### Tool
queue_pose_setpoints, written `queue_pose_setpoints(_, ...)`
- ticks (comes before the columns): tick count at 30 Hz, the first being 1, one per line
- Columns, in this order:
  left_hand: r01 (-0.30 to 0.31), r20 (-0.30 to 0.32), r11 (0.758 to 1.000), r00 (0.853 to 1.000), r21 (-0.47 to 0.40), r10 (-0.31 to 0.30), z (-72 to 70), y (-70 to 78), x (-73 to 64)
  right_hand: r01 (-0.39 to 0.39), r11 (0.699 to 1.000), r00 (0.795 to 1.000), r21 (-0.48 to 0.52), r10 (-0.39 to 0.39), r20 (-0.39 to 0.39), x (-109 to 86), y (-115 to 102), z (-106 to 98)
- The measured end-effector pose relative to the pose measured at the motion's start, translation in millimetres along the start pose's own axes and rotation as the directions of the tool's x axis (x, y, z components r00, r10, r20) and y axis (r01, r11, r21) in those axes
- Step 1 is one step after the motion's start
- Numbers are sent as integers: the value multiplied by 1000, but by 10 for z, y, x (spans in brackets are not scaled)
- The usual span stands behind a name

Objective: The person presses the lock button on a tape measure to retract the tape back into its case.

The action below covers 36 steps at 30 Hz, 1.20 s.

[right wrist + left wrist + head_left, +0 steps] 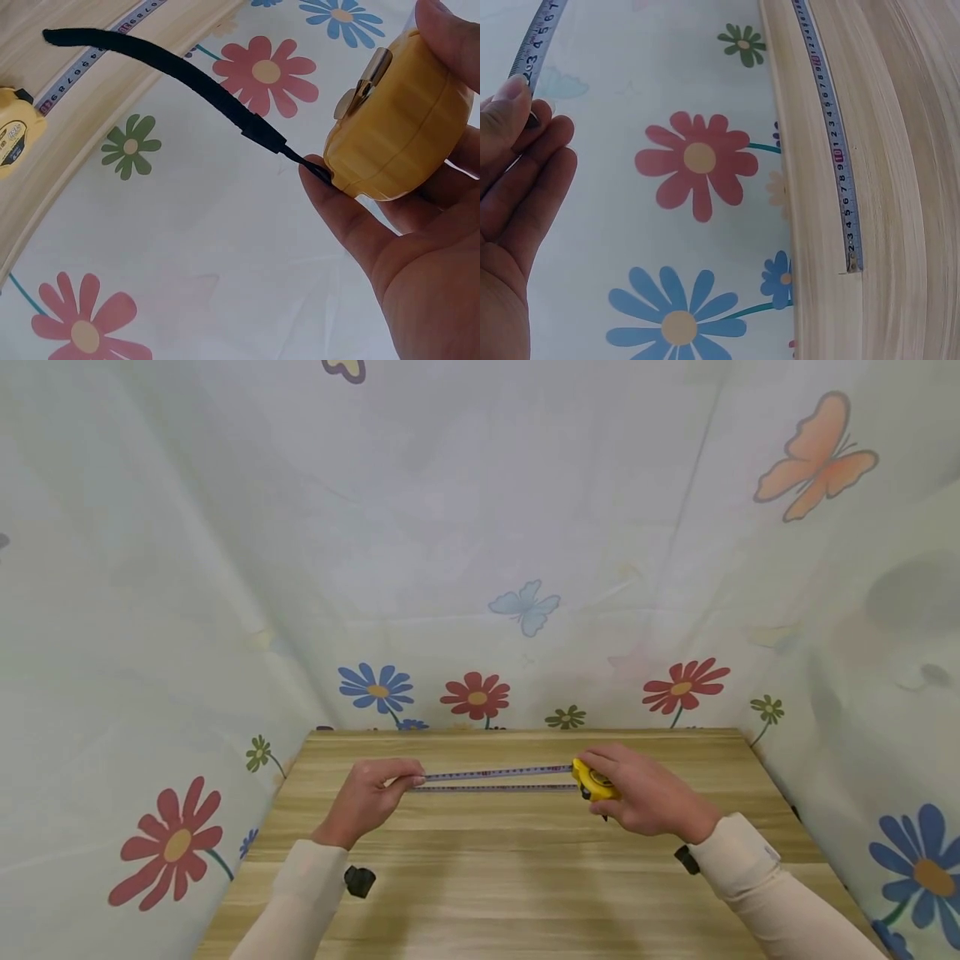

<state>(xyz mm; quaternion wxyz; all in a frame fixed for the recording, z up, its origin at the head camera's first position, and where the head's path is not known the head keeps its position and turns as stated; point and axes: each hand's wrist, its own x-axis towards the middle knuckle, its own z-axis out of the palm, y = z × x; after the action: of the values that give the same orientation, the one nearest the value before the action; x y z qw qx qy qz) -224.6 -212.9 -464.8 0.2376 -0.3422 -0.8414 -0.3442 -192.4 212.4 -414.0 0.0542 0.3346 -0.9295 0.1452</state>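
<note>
One left hand [373, 791], toward ten o'clock over the wood-grain table [487, 881], is pinching a raised silver metal blade [495, 772]; from afar I'm judging a slip could be sending it snapping back. Toward twelve o'clock, a second silver printed blade [495, 789] is lying on the table; sagging could be causing snags. Toward two o'clock, the right hand [648, 795] is gripping a rounded yellow plastic case [596, 782]; tilting could be causing a twist.

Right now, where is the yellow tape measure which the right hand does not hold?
The right wrist view shows this yellow tape measure at the left edge, on the wooden table, with its extended blade passing behind the black strap.
</note>
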Motion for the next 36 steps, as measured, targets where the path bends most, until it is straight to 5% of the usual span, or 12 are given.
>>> queue_pose_setpoints(15,-26,0,1000,1000,-6,26,19,13,17,9,1000,1000,-3,-9,-4,-4,-23,3)
queue_pose_setpoints(36,11,19,1000,1000,5,-12,2,56,20,14,1000,1000,-6,-14,1,14,-55,10)
